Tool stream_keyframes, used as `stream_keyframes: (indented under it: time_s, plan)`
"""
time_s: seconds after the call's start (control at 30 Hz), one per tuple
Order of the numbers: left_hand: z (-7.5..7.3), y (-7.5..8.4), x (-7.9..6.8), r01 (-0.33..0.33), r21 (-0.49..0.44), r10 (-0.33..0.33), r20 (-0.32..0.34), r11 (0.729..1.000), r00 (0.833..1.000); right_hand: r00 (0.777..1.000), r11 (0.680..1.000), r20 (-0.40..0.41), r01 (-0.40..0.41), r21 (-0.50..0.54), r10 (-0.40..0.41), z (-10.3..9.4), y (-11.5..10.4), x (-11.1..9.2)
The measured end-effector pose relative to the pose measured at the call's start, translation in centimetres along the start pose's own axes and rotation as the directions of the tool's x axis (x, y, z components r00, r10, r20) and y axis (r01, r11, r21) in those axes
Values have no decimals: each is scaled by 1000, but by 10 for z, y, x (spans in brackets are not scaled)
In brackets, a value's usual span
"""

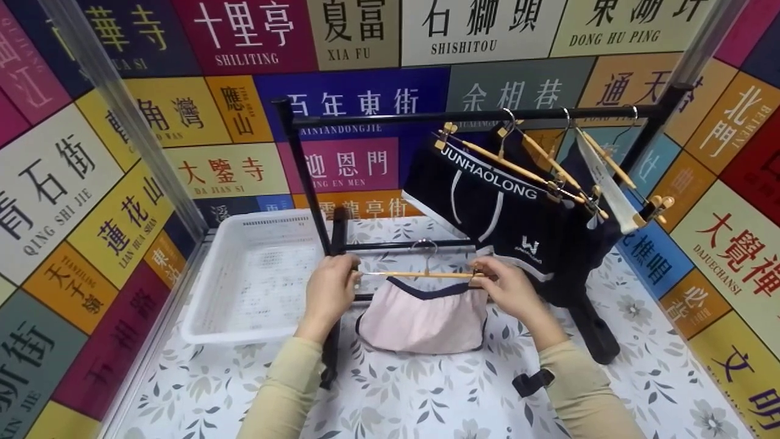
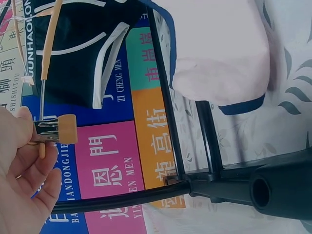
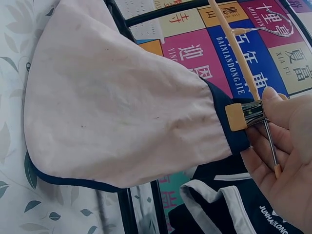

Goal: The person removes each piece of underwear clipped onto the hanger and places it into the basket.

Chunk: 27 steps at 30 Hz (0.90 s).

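Pale pink underpants (image 1: 423, 320) with navy trim hang from a wooden clip hanger (image 1: 426, 275) between my hands. The left hand (image 1: 331, 289) pinches the clip (image 2: 67, 129) at the hanger's left end. No cloth shows in that clip in the left wrist view, and the waistband's left part droops away from it. At the other end, the right hand (image 1: 506, 286) grips the right clip (image 3: 237, 117), which bites the navy waistband (image 3: 222, 112). The hanger's metal hook (image 1: 423, 244) points up.
A black garment rack (image 1: 390, 119) stands behind. On its right side hang black JUNHAOLONG boxer briefs (image 1: 475, 195) and other dark garments on clip hangers. To the left lies a white plastic basket (image 1: 201, 305). A black strap (image 1: 533, 383) is by the right wrist.
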<state>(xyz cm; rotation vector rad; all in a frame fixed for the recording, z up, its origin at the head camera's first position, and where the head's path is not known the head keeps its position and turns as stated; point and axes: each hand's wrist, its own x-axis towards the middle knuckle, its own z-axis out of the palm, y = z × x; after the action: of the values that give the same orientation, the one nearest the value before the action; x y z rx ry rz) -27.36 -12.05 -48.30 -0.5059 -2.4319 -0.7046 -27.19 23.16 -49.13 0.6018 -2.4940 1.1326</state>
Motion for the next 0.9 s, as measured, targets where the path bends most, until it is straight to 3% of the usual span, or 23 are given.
stream_keyframes:
  time_s: [0.9]
  plan:
    - [3, 1, -10, 45, -19, -44, 30, 999, 999, 999, 999, -24, 39, 20, -38, 4, 1, -4]
